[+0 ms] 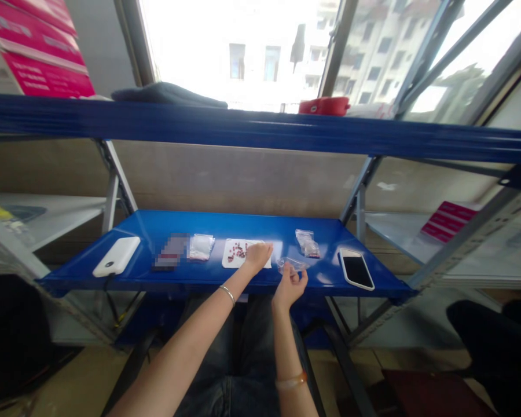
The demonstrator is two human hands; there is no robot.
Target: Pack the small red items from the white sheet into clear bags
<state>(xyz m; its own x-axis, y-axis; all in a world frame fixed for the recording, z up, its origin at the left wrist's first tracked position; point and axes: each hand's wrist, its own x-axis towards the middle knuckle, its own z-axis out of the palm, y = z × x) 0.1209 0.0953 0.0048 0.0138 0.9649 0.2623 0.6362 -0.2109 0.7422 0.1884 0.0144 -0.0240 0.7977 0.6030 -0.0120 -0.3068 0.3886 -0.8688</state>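
Note:
My left hand (258, 258) is closed above the right part of a white sheet (230, 260). What its fingers hold, if anything, is hidden. Small dark red pieces (238, 251) lie scattered over the left half of that sheet. With thumb and fingers, my right hand (290, 284) pinches a clear plastic bag (286, 263) just to the right of the sheet. Beyond it rests another clear bag (307, 243) with reddish pieces at its bottom. Left of the sheet is a small bag (201, 247) with whitish contents.
On the blue shelf (243, 219) lie a phone (356, 269) at right and a white device (117, 256) with a cable at left. A blurred dark item (172, 252) sits between. Another blue shelf (252, 128) crosses above, bearing pink boxes (39, 52) and a red object (324, 106).

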